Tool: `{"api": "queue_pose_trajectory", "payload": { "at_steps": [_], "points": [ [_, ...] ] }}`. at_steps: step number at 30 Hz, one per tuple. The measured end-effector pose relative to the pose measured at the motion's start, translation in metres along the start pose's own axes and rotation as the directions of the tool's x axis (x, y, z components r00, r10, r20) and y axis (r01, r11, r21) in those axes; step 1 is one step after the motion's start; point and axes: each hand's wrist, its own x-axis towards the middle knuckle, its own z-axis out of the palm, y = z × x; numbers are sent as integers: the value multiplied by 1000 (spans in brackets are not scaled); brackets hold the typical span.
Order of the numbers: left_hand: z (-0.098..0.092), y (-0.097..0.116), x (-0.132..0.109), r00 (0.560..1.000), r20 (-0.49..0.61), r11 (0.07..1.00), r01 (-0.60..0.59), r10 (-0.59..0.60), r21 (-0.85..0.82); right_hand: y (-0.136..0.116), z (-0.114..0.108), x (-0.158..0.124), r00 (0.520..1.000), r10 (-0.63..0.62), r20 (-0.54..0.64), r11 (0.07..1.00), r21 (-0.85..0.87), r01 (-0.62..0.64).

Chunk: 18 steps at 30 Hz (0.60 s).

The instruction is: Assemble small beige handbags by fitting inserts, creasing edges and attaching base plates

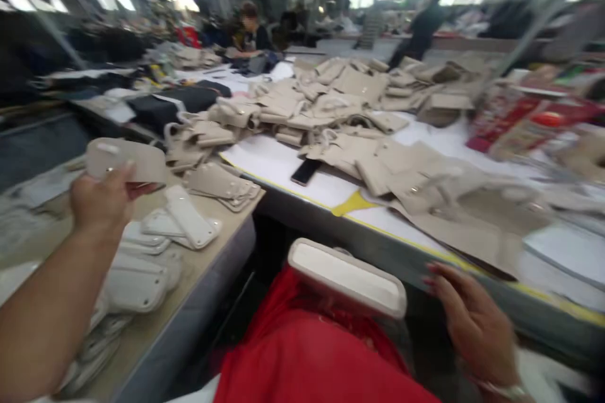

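Observation:
My left hand [106, 192] pinches a flat beige panel with rounded corners [142, 158], held above the side table at the left. Below it lie stacks of similar beige panels [220, 184] and white panels with metal rivets [182, 217]. My right hand [472, 315] is at the lower right by the big table's edge, blurred, fingers stretched and holding nothing. Between my hands, a long rounded piece with a white face and beige rim [347, 277] rests on my lap, over the red cloth [316, 359].
Heaps of beige pieces [331, 94] cover the big table [265, 154]. A phone [305, 171] and a yellow scrap [353, 203] lie near its front edge. Red packaging [524, 113] stands at the right. A person [255, 31] sits farther back. A dark gap separates the tables.

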Motion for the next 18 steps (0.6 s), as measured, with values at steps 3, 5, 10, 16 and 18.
{"api": "queue_pose_trajectory", "payload": {
  "at_steps": [3,5,10,16,18],
  "points": [
    [49,2,-80,933,326,945,236,-155,-226,-10,4,-20,975,151,164,860,465,-211],
    [73,-3,-140,843,485,911,363,-232,-196,-16,16,-26,911,166,378,707,598,-377],
    [105,-33,-236,503,712,751,658,-490,51,0,30,-51,843,249,476,462,707,-535],
    [117,-55,-252,441,696,724,670,-567,165,33,23,-54,794,426,433,348,732,-586],
    [121,-56,-254,434,697,725,664,-571,181,40,21,-46,837,389,385,528,651,-545]
  ]
}}
